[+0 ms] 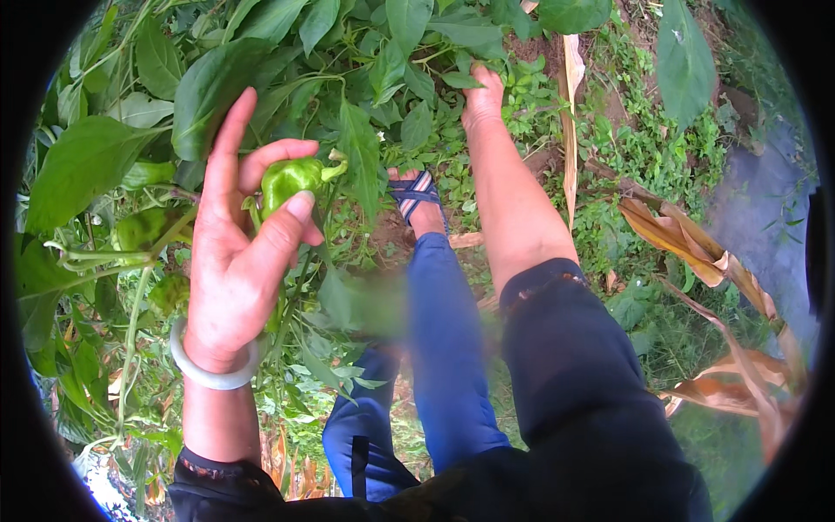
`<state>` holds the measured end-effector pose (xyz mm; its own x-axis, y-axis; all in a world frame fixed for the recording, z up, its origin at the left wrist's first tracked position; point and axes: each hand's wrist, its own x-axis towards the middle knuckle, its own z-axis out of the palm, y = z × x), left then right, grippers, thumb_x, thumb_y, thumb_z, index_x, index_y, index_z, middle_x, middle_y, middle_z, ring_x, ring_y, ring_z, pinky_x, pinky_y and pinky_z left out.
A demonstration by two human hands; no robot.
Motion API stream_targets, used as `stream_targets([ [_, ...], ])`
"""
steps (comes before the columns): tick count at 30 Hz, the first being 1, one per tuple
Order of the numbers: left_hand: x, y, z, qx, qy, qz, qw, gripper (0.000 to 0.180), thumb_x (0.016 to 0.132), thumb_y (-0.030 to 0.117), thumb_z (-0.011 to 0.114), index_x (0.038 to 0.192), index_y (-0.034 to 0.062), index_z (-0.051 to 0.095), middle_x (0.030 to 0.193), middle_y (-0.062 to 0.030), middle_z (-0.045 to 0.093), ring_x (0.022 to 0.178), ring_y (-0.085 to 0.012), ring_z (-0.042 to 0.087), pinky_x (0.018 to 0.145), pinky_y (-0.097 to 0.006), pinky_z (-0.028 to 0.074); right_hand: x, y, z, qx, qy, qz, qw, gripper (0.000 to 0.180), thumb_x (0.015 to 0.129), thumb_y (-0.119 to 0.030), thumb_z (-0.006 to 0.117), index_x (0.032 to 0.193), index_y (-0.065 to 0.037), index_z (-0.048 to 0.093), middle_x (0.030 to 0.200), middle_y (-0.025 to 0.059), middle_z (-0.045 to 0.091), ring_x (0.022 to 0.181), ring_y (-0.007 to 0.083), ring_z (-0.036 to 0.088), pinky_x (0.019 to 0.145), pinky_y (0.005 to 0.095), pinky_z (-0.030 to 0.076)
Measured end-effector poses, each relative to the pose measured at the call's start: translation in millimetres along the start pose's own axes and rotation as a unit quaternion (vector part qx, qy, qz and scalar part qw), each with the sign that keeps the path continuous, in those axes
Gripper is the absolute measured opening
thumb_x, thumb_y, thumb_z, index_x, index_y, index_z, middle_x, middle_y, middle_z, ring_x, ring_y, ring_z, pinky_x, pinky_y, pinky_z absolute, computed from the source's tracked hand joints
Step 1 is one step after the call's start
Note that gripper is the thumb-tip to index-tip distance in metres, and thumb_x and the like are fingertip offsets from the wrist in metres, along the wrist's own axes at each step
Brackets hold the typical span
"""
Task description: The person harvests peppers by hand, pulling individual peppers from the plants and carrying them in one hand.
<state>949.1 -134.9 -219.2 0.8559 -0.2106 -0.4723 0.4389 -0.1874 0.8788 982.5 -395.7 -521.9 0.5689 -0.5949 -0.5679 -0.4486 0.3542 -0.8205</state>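
A green bell pepper [287, 180] with a curved stem sits between the thumb and fingers of my left hand [233, 248]. The index finger of that hand stretches up against a large leaf [198, 103]. My right hand [484, 94] reaches into the pepper plant's foliage [409, 70] at the far side. Leaves cover its fingertips, so what they touch cannot be made out. More green peppers hang among the leaves left of my left hand, one [146, 228] partly shaded and another [148, 174] above it.
Low green weeds [609, 183] cover the ground to the right. Dry corn leaves [674, 239] lie there, and a dry stalk [571, 122] stands beside my right forearm. My sandalled foot [421, 202] is between my arms, close to the plant. Pale green stems [130, 348] cross at left.
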Motion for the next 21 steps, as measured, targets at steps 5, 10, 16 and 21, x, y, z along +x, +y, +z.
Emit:
stream_targets([
  [5,-1.8,-3.6,-2.3,0.005,0.002,0.006,1.0,0.069,0.088,0.006,0.054,0.147,0.008,0.018,0.121,-0.0116,0.056,0.064,-0.0073,0.053,0.053,-0.017,0.042,-7.4,-22.7,3.6,0.089,-0.046,0.086,0.991,0.023,0.086,-0.023,0.06,0.097,-0.003,0.06,0.096,0.0082,0.061,0.085,0.0185,0.054,0.083,0.0333,0.041],
  [10,-6.5,1.1,4.6,-0.029,-0.014,-0.02,0.999,0.069,0.088,0.005,0.053,0.147,0.0084,0.019,0.122,-0.0114,0.056,0.065,-0.0076,0.054,0.052,-0.016,0.041,-22.8,-39.6,-34.9,0.13,-0.083,0.112,0.982,0.02,0.086,-0.021,0.061,0.099,-0.006,0.059,0.09,0.0076,0.063,0.088,0.0197,0.058,0.088,0.0396,0.04],
  [16,-23.8,-1.8,16.3,-0.057,-0.058,-0.059,0.995,0.061,0.086,-0.002,0.055,0.142,0.0043,0.03,0.119,-0.0087,0.052,0.081,-0.0088,0.055,0.067,-0.022,0.05,-58.6,-64.8,-50.1,0.171,-0.127,0.134,0.968,0.017,0.086,-0.018,0.059,0.094,-0.005,0.051,0.079,0.0093,0.058,0.079,0.0247,0.06,0.074,0.037,0.049],
  [21,-57.8,-17.9,26.6,0.1,-0.113,-0.072,0.986,0.064,0.086,0.003,0.055,0.143,0.0041,0.025,0.122,-0.0079,0.053,0.078,-0.013,0.057,0.068,-0.026,0.051,-91.2,-77.5,-30.8,0.19,-0.103,0.13,0.968,0.013,0.084,-0.014,0.057,0.091,-0.003,0.053,0.077,0.0099,0.058,0.077,0.0256,0.06,0.076,0.038,0.048],
])
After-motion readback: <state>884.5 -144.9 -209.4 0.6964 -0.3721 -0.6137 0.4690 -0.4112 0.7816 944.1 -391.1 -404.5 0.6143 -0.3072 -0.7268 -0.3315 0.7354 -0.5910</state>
